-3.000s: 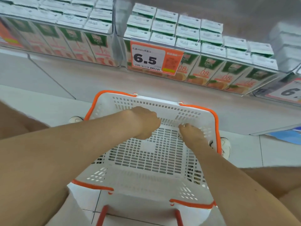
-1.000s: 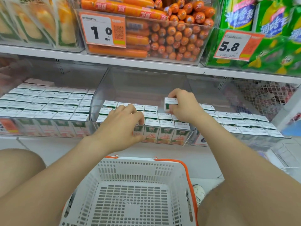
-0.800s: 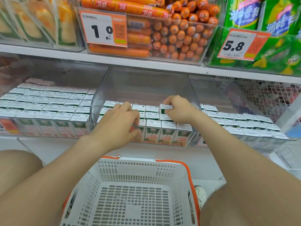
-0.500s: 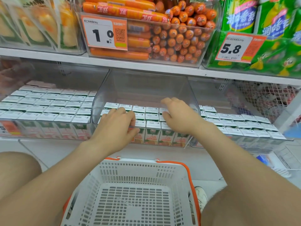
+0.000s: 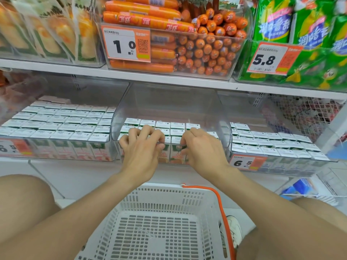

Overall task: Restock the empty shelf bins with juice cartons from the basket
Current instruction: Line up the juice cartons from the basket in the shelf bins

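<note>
Small white-topped juice cartons fill the front half of the clear middle bin on the lower shelf; its back part holds nothing. My left hand and my right hand sit side by side at the bin's front. The fingers of both curl over its front rim onto the front row of cartons. The white basket with an orange handle stands below my arms, and no cartons show in it.
The bins to the left and right are packed with the same cartons. A shelf above carries orange sausages and green packs. My knees flank the basket, and a shoe sits right of it.
Three seconds ago both hands were inside the basket. My right hand then set a carton into the middle bin, let it go and drew back to the front rim beside my left hand.
</note>
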Demonstrator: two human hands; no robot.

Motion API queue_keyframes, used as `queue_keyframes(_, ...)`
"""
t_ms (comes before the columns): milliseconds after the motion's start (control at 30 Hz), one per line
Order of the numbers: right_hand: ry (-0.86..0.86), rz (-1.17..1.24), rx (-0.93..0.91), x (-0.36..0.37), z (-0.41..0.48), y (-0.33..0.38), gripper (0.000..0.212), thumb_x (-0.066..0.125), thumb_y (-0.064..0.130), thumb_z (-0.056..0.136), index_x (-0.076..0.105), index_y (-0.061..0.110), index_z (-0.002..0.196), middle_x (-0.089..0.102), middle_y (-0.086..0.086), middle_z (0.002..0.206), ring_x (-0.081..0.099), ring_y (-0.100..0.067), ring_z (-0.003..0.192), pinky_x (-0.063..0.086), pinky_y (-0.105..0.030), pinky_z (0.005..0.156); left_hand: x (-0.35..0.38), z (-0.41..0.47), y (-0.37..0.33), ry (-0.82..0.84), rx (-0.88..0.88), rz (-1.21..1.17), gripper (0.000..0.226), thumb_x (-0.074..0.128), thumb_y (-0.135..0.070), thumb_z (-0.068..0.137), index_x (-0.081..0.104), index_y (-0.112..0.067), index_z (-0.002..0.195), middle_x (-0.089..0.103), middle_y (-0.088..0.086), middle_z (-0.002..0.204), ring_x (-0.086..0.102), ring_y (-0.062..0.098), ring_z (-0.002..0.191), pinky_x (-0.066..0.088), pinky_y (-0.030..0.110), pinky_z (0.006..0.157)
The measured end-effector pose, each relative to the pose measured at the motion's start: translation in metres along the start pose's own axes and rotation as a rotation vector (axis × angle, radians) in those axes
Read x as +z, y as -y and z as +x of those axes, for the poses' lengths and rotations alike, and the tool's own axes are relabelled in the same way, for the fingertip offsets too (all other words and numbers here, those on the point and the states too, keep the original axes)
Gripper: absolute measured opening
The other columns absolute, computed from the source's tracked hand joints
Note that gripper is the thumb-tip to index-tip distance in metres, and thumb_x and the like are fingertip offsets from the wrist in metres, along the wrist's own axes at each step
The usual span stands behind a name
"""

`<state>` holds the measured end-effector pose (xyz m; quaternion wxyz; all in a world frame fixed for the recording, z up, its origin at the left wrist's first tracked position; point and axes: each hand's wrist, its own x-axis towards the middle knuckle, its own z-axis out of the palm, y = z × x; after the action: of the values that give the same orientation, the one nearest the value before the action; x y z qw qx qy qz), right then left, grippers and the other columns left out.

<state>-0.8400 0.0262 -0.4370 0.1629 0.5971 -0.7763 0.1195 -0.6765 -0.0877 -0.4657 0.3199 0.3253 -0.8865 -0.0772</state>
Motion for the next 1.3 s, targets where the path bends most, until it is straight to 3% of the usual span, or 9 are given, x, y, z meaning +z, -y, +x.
queue_keyframes(167,-0.027,-0.001,0.006,-0.006,0.026,-0.007,0.019,0.079,0.022,0.088,0.066,0.016,0.1,0.065,-0.003,0.103,0.062,-0.03,0.1,0.043,-0.037,0.066,0.002,0.03,0.002,-0.074,-0.035,0.006,0.014,0.067,-0.023,0.097,0.06,-0.035,0.098,0.049,-0.016,0.108,0.033,0.019,0.103,0.015,0.035,0.088)
queue_keyframes(300,0.067,-0.097,-0.012,0.003,0.039,-0.008,0.02,0.072,0.018,0.093,0.061,0.016,0.11,0.062,-0.003,0.111,0.059,-0.029,0.107,0.037,-0.036,0.065,0.016,0.036,0.003,-0.018,-0.081,0.045,0.011,0.067,-0.025,0.098,0.061,-0.035,0.097,0.049,-0.012,0.11,0.036,0.025,0.108,0.024,0.044,0.093)
queue_keyframes(533,0.15,-0.095,-0.052,0.012,0.033,-0.012,0.029,0.073,0.012,0.089,0.055,0.018,0.111,0.06,-0.002,0.106,0.059,-0.028,0.1,0.032,-0.034,0.064,0.024,0.028,-0.001,0.018,-0.036,0.154,0.013,0.066,-0.022,0.097,0.058,-0.031,0.101,0.051,-0.005,0.11,0.043,0.029,0.106,0.031,0.051,0.094)
queue_keyframes(700,0.086,0.107,0.033,-0.026,0.021,-0.018,0.02,0.06,0.019,0.096,0.065,0.023,0.115,0.065,0.0,0.11,0.063,-0.026,0.101,0.052,-0.039,0.073,0.017,0.015,-0.019,0.057,0.259,0.216,0.03,0.065,-0.017,0.087,0.059,-0.023,0.115,0.054,0.001,0.115,0.05,0.032,0.106,0.037,0.05,0.093)
queue_keyframes(800,-0.038,0.293,0.119,-0.059,-0.002,-0.033,0.014,0.06,0.025,0.092,0.069,0.028,0.104,0.069,0.008,0.092,0.066,-0.017,0.087,0.057,-0.04,0.076,0.015,0.017,-0.039,0.102,0.468,0.21,0.025,0.06,-0.023,0.091,0.057,-0.02,0.115,0.054,0.002,0.116,0.052,0.03,0.104,0.04,0.046,0.089)
queue_keyframes(967,-0.185,0.394,0.224,-0.088,-0.044,-0.085,0.008,0.06,0.018,0.089,0.061,0.024,0.094,0.065,0.01,0.078,0.063,-0.015,0.076,0.054,-0.042,0.072,0.026,0.025,-0.101,0.086,0.535,0.074,0.026,0.068,-0.028,0.092,0.059,-0.016,0.114,0.055,0.005,0.118,0.053,0.031,0.103,0.039,0.042,0.084)
queue_keyframes(1100,0.018,0.213,0.264,-0.081,-0.077,-0.15,0.025,0.063,0.013,0.082,0.058,0.026,0.103,0.057,0.003,0.091,0.056,-0.023,0.086,0.052,-0.047,0.077,0.044,0.026,-0.147,0.043,0.579,0.025,0.027,0.073,-0.026,0.087,0.061,-0.013,0.108,0.058,0.007,0.12,0.054,0.032,0.115,0.04,0.043,0.095)
queue_keyframes(1200,0.209,0.084,0.313,-0.072,-0.109,-0.195,0.041,0.078,0.025,0.074,0.056,0.032,0.108,0.05,0.003,0.099,0.054,-0.025,0.093,0.053,-0.047,0.08,0.062,0.027,-0.168,0.032,0.615,0.06,0.031,0.076,-0.026,0.086,0.063,-0.012,0.11,0.06,0.007,0.12,0.054,0.032,0.12,0.038,0.044,0.105)
queue_keyframes(1300,0.159,0.021,0.344,-0.058,-0.128,-0.223,0.047,0.092,0.034,0.069,0.06,0.031,0.103,0.052,0.004,0.097,0.054,-0.029,0.095,0.053,-0.047,0.078,0.078,0.027,-0.177,0.05,0.574,0.142,0.033,0.074,-0.035,0.09,0.064,-0.013,0.112,0.061,0.007,0.116,0.055,0.032,0.119,0.032,0.047,0.118)
